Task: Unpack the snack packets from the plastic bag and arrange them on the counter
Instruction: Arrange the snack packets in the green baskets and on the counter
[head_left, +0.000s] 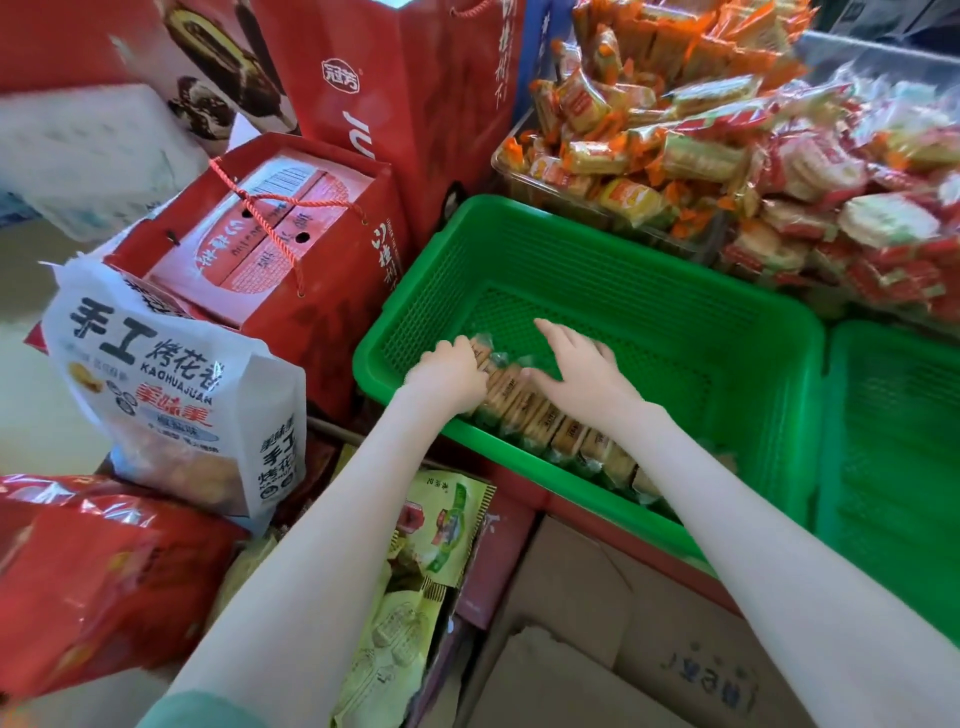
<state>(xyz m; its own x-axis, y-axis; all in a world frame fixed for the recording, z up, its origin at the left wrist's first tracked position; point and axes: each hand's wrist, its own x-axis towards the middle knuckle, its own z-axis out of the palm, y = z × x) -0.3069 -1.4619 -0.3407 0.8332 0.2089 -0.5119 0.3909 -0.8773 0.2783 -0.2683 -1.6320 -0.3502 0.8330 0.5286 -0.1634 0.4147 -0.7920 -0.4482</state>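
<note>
A row of clear-wrapped biscuit packets (550, 426) lies along the near wall of a green plastic basket (675, 322). My left hand (449, 379) is curled over the left end of the row, fingers gripping a packet. My right hand (576, 374) rests flat on the packets beside it, fingers spread and pointing left. A white plastic snack bag (176, 395) with printed characters stands upright to the left of the basket, apart from both hands.
A second green basket (893, 457) adjoins on the right. Heaps of orange and red-white snack packets (727, 145) fill trays behind. Red gift boxes (291, 234) stand at left, red bags (93, 571) and green-yellow packets (415, 571) near me, cardboard boxes (597, 649) below.
</note>
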